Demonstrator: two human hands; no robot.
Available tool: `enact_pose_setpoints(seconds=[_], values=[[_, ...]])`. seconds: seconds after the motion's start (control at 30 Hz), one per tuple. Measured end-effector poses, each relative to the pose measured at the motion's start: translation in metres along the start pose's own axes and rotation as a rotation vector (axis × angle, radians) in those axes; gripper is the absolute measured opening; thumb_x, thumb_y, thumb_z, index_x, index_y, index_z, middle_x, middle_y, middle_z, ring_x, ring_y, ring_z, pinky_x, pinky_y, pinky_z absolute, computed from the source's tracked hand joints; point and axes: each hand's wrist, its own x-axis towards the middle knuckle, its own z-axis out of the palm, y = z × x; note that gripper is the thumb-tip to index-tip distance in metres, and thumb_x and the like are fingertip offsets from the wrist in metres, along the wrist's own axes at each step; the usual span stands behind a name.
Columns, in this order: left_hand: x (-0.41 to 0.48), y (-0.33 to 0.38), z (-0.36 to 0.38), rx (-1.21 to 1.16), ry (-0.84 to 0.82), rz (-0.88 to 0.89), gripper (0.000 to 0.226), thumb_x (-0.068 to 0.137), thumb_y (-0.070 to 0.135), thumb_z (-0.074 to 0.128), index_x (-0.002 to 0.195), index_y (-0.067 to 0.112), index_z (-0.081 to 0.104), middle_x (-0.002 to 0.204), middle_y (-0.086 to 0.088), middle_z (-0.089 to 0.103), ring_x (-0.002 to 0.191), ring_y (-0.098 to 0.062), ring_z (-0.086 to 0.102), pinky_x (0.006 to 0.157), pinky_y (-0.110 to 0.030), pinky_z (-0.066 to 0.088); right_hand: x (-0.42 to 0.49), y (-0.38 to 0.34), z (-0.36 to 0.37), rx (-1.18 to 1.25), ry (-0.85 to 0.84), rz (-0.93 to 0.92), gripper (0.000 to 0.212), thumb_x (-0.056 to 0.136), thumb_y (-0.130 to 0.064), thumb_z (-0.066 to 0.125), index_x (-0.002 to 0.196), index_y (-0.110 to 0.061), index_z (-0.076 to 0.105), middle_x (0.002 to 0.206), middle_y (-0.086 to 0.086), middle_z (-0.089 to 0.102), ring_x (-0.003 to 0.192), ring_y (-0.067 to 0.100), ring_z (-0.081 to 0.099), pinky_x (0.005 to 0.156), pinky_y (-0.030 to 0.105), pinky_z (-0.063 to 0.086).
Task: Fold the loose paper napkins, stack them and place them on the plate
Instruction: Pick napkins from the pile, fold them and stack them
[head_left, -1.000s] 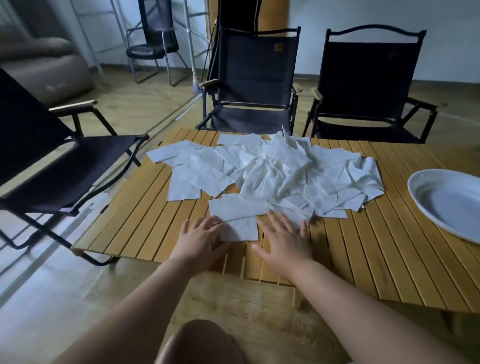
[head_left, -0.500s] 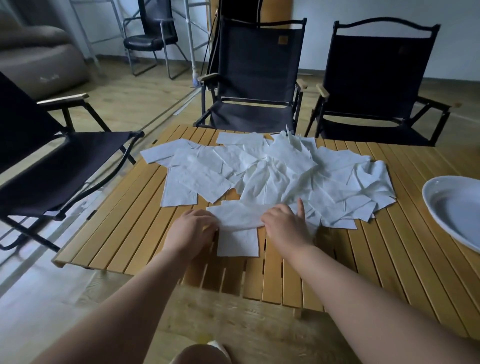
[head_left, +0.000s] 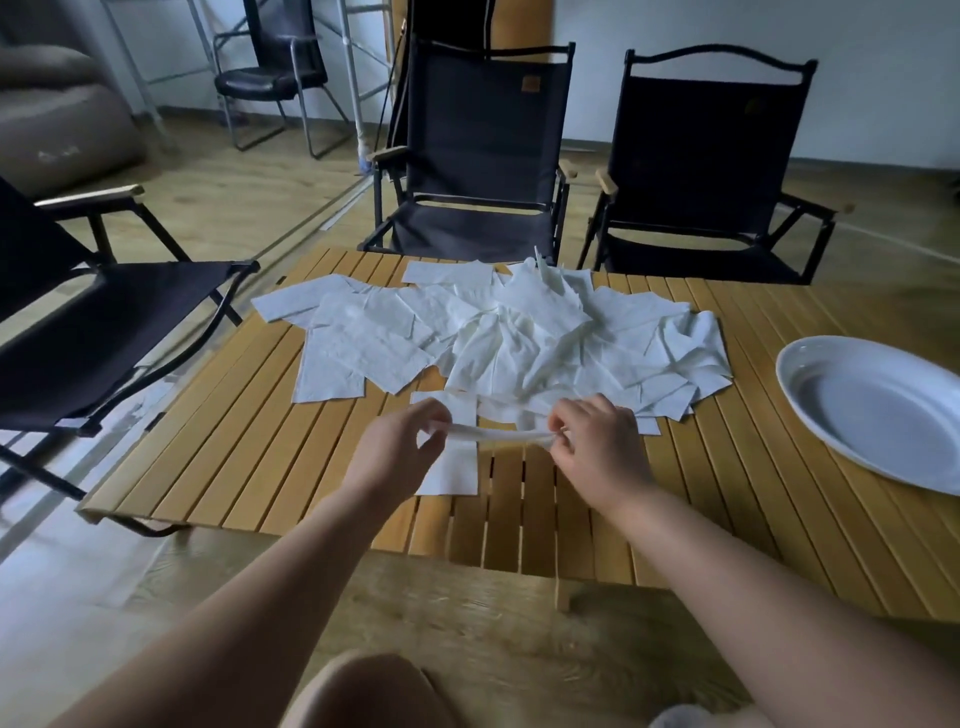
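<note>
L grip (head_left: 402, 449) & R grip (head_left: 597, 447) each pinch one end of a napkin (head_left: 501, 435), thumb + fingers curled on it, held stretched just above the table (head_left: 727, 499). A flat napkin (head_left: 452, 475) lies under it. Loose napkin pile (head_left: 519, 338) sits behind, mid-table; white plate (head_left: 795, 395) at far R, apart from pile

Napkin pile (head_left: 519, 332) at bench (head_left: 260, 457) centre, plate (head_left: 878, 415) on bench to its right, two chairs (head_left: 483, 156) behind, one chair (head_left: 104, 322) left, both hands before pile.
</note>
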Motion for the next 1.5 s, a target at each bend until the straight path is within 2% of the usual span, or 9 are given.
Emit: enact_pose_setpoints(seconds=[0.13, 0.37, 0.57, 0.9, 1.13, 1.23, 1.3, 1.4, 1.5], values=[[-0.006, 0.036, 0.018, -0.207, -0.051, -0.109, 0.011, 0.096, 0.02, 0.063, 0.105, 0.022, 0.068, 0.092, 0.011, 0.064, 0.082, 0.002, 0.058, 0.069, -0.023, 0.051, -0.028, 0.028, -0.023, 0.138, -0.034, 0.176, 0.015, 0.089, -0.016, 0.067, 0.1, -0.025, 0.064, 0.096, -0.008, 0.058, 0.091, 0.016, 0.059, 0.08, 0.033, 0.054], [-0.005, 0.069, 0.038, -0.504, -0.258, -0.268, 0.014, 0.097, 0.018, 0.06, 0.101, 0.009, 0.071, 0.096, -0.011, 0.07, 0.085, -0.026, 0.067, 0.07, -0.038, 0.059, -0.063, 0.059, -0.051, 0.418, -0.035, 0.38, 0.011, 0.092, -0.022, 0.069, 0.103, -0.025, 0.071, 0.093, -0.017, 0.068, 0.091, -0.003, 0.062, 0.071, 0.01, 0.046], [-0.011, 0.067, 0.043, -0.407, -0.299, -0.331, 0.014, 0.096, 0.02, 0.062, 0.088, 0.013, 0.072, 0.081, -0.01, 0.071, 0.067, -0.022, 0.066, 0.058, -0.028, 0.054, -0.074, 0.065, -0.051, 0.575, -0.081, 0.524, 0.009, 0.09, -0.027, 0.073, 0.097, -0.031, 0.069, 0.089, -0.013, 0.071, 0.078, 0.001, 0.064, 0.065, 0.014, 0.046], [-0.012, 0.055, 0.043, -0.092, -0.395, -0.308, 0.015, 0.087, 0.03, 0.075, 0.08, 0.017, 0.071, 0.069, 0.001, 0.065, 0.052, -0.007, 0.051, 0.04, -0.012, 0.034, -0.071, 0.063, -0.03, 0.396, -0.297, 0.602, 0.011, 0.088, -0.029, 0.075, 0.097, -0.026, 0.068, 0.077, -0.005, 0.066, 0.073, 0.01, 0.062, 0.059, 0.019, 0.042], [-0.01, 0.052, 0.041, 0.032, -0.366, -0.253, 0.013, 0.085, 0.033, 0.075, 0.08, 0.025, 0.066, 0.079, 0.007, 0.065, 0.072, -0.01, 0.059, 0.055, -0.019, 0.04, -0.068, 0.064, -0.025, 0.322, -0.32, 0.59, 0.013, 0.086, -0.027, 0.076, 0.095, -0.027, 0.066, 0.08, -0.004, 0.063, 0.074, 0.012, 0.061, 0.059, 0.021, 0.044], [-0.011, 0.046, 0.033, 0.018, -0.208, -0.247, 0.016, 0.084, 0.037, 0.076, 0.089, 0.025, 0.066, 0.09, 0.006, 0.065, 0.078, -0.012, 0.058, 0.06, -0.023, 0.043, -0.069, 0.064, -0.023, 0.305, -0.318, 0.584, 0.015, 0.086, -0.025, 0.076, 0.096, -0.026, 0.066, 0.079, -0.004, 0.063, 0.072, 0.011, 0.061, 0.06, 0.021, 0.049], [-0.011, 0.038, 0.029, 0.068, -0.101, -0.235, 0.029, 0.082, 0.041, 0.077, 0.105, 0.029, 0.064, 0.112, 0.007, 0.062, 0.103, -0.017, 0.056, 0.079, -0.028, 0.047, -0.068, 0.063, -0.022, 0.297, -0.286, 0.573, 0.019, 0.085, -0.025, 0.077, 0.1, -0.026, 0.065, 0.082, -0.005, 0.061, 0.074, 0.01, 0.06, 0.06, 0.019, 0.047], [-0.011, 0.027, 0.025, 0.17, -0.203, -0.318, 0.06, 0.079, 0.049, 0.077, 0.133, 0.036, 0.055, 0.145, 0.005, 0.043, 0.134, -0.025, 0.034, 0.106, -0.042, 0.037, -0.066, 0.064, -0.022, 0.323, -0.197, 0.548, 0.026, 0.084, -0.026, 0.078, 0.107, -0.027, 0.065, 0.09, -0.008, 0.057, 0.079, 0.007, 0.057, 0.063, 0.017, 0.045], [-0.008, 0.018, 0.027, 0.195, -0.246, -0.33, 0.052, 0.08, 0.048, 0.076, 0.129, 0.042, 0.059, 0.146, 0.008, 0.042, 0.134, -0.024, 0.032, 0.108, -0.045, 0.035, -0.065, 0.062, -0.021, 0.337, -0.147, 0.532, 0.03, 0.084, -0.028, 0.078, 0.11, -0.027, 0.065, 0.094, -0.011, 0.056, 0.08, 0.006, 0.056, 0.067, 0.02, 0.05]])
